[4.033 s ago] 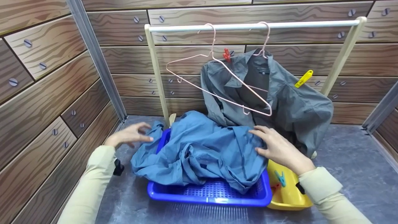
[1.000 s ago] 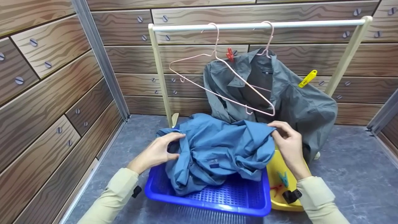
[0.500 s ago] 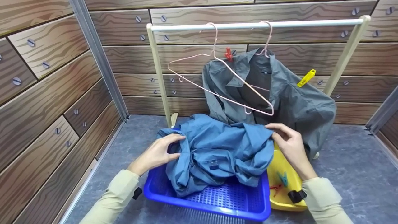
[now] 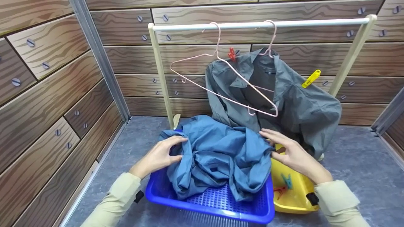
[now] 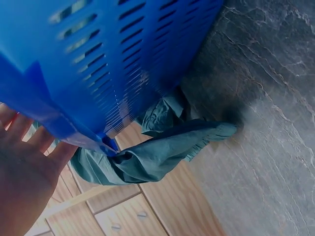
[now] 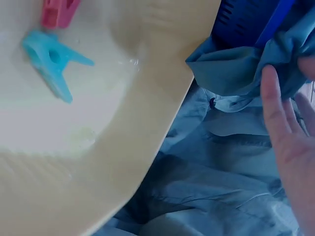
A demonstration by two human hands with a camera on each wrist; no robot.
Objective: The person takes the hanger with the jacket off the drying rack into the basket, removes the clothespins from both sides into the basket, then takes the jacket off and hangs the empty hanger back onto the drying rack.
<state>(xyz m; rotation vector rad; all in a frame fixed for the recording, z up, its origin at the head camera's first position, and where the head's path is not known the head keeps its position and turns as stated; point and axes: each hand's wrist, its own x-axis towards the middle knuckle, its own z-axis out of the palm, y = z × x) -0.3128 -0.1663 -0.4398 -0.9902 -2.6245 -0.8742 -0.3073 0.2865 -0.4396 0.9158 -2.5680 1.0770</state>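
Observation:
A crumpled blue shirt (image 4: 208, 146) lies bunched in a blue mesh basket (image 4: 208, 208). My left hand (image 4: 157, 156) touches the shirt's left edge, thumb and forefinger apart along a fold. Its fingers (image 5: 39, 140) reach past the basket rim in the left wrist view, where a sleeve (image 5: 162, 152) hangs outside. At the shirt's right edge my right hand (image 4: 296, 154) has its fingers spread against the cloth. In the right wrist view those fingers (image 6: 275, 105) lie nearly straight along a loose fold.
Behind the basket, an empty pink hanger (image 4: 218, 41) hangs from a white rail (image 4: 189, 27). Beside it hangs a grey shirt (image 4: 290, 91) with red (image 4: 232, 55) and yellow clothespins (image 4: 311, 78). A yellow tub (image 4: 296, 201) at right holds teal (image 4: 287, 181) and red clothespins (image 4: 280, 191).
Both hands moved in from beside the shirt and its left part came into the basket. Since half a second ago, my right hand has let go of the pinched corner, which has dropped.

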